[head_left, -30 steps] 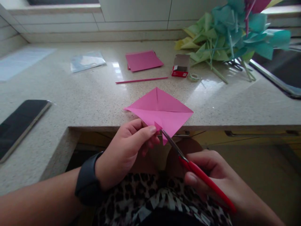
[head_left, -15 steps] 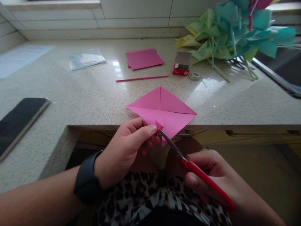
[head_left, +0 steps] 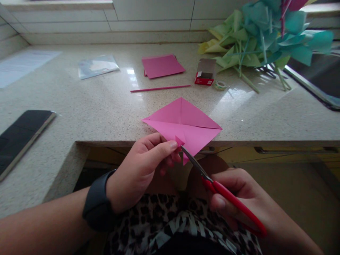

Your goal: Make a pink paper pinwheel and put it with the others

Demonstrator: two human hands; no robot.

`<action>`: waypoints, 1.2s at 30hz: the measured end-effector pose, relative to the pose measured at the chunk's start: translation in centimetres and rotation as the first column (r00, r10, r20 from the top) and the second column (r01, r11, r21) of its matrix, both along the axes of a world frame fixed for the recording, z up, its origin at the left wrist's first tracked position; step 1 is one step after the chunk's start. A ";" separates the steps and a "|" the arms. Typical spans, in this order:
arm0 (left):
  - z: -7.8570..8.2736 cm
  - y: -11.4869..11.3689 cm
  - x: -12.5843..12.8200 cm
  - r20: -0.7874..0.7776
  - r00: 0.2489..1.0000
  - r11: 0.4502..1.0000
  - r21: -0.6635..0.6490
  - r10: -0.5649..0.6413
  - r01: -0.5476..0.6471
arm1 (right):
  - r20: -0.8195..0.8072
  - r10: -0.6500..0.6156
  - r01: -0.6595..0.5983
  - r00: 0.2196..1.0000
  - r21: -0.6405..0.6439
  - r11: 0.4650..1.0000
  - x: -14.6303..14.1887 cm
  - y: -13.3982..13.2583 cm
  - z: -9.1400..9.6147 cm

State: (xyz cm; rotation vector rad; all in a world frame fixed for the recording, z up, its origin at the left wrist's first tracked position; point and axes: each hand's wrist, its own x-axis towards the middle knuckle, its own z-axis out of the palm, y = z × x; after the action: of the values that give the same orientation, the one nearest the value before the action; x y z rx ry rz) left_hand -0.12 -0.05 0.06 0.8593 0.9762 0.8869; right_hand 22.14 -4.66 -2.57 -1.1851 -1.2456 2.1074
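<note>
A creased square of pink paper is turned cornerwise at the counter's front edge, its near corner hanging past it. My left hand pinches the paper near that corner, where a small flap is folded up between thumb and fingers. In my right hand is a pair of scissors with red handles. The blades look closed, and their tips touch the paper beside my left thumb. Part of the near corner is hidden by my fingers and the blades.
Behind the square lie a thin pink stick, a stack of pink paper, a small red box and a tape roll. Paper pinwheel-like flowers stand at back right by a sink. A phone rests on the left.
Almost nothing differs. The scissors and my right hand have shifted very slightly; my left hand and the pink paper stay put.
</note>
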 end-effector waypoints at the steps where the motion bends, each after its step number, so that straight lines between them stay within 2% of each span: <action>1: 0.0 0.0 0.0 0.003 1.000 1.000 -0.002 -0.001 0.001 | 0.000 -0.001 0.001 1.000 0.002 1.000 0.0 0.0 -0.1; 12: 0.3 0.1 0.1 0.006 1.000 1.000 -0.005 -0.013 0.013 | 0.062 0.016 -0.016 0.998 0.000 1.000 0.1 0.4 0.6; 23: 0.0 0.1 -0.1 0.020 0.999 0.999 -0.017 -0.045 0.046 | 0.136 0.069 -0.092 0.988 0.171 0.981 0.5 1.3 1.9; 30: 0.0 0.1 0.0 -0.001 0.999 0.998 -0.051 -0.040 0.040 | 0.301 0.151 -0.225 0.942 0.231 0.946 0.8 1.3 2.4; 36: 0.1 0.1 0.0 -0.006 0.999 0.998 -0.048 -0.041 0.040 | 0.282 0.122 -0.182 0.952 0.200 0.963 0.9 0.9 2.3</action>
State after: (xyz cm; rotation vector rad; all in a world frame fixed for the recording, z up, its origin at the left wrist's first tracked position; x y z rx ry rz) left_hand -0.09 0.04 0.17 0.8388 0.9794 0.8233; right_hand 23.03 -3.79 -0.30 -1.3393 -1.6981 1.8897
